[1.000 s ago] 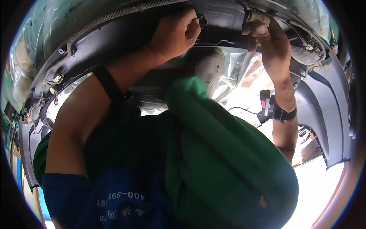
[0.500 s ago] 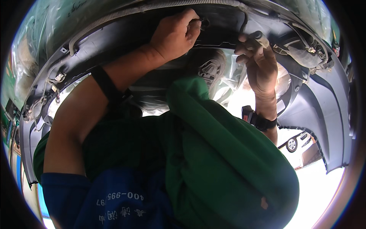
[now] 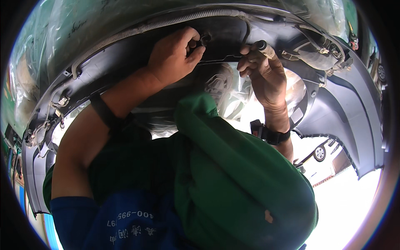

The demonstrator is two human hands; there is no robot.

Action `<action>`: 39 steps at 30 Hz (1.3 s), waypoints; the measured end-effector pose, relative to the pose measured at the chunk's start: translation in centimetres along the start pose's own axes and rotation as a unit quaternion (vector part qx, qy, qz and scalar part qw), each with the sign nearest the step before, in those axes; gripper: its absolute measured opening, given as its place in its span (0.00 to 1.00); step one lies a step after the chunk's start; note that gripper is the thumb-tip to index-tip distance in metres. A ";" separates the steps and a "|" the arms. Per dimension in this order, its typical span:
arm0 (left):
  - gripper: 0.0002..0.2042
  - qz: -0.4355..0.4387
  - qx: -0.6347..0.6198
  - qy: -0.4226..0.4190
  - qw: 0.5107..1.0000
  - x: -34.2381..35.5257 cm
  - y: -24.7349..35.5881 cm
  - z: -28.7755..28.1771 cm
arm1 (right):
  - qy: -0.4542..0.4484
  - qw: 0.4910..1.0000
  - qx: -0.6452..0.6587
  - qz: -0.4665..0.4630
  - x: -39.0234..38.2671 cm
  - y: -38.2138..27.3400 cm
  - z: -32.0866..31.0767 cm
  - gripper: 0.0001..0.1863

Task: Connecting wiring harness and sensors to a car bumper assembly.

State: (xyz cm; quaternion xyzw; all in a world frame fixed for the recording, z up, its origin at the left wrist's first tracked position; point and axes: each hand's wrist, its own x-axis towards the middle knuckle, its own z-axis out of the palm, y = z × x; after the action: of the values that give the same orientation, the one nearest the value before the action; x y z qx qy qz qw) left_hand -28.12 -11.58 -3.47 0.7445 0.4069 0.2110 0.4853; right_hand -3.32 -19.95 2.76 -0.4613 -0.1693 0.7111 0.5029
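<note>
**Both hands up on the bumper harness**

I'm looking at the inside of a dark grey bumper shell [image 3: 346, 108] arching across the top of the view. My left hand [image 3: 173, 58] is raised against its upper edge, fingers [image 3: 196, 52] pinched on a small dark clip [image 3: 205, 40] seated on the shell. My right hand [image 3: 266, 77] is just beside it, closed around a small cylindrical connector [image 3: 263, 46] with a dark tip and pale body, held against the shell. A ribbed grey wiring conduit [image 3: 137, 30] runs along the shell above both hands, from far left across to the right. Black band on each wrist; the right one [image 3: 266, 134] carries a small boxy unit. Green fabric [image 3: 233, 179] fills the lower centre, with a blue sleeve [image 3: 83, 221] at lower left. Clear plastic wrap [image 3: 233, 98] shows behind the hands. Can't tell whether the connector is plugged in.
</note>
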 end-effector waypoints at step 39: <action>0.10 0.128 0.280 -0.156 0.939 -1.3 3.1 -0.9 | 0.199 0.963 0.178 0.043 -1.1 3.3 -4.2 0.09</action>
State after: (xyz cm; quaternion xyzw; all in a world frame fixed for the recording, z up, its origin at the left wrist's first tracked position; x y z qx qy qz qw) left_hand -28.27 -12.77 -0.20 0.9195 0.2701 0.0300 0.2838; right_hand -1.62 -23.27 -1.23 -0.5033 0.0832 0.6448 0.5692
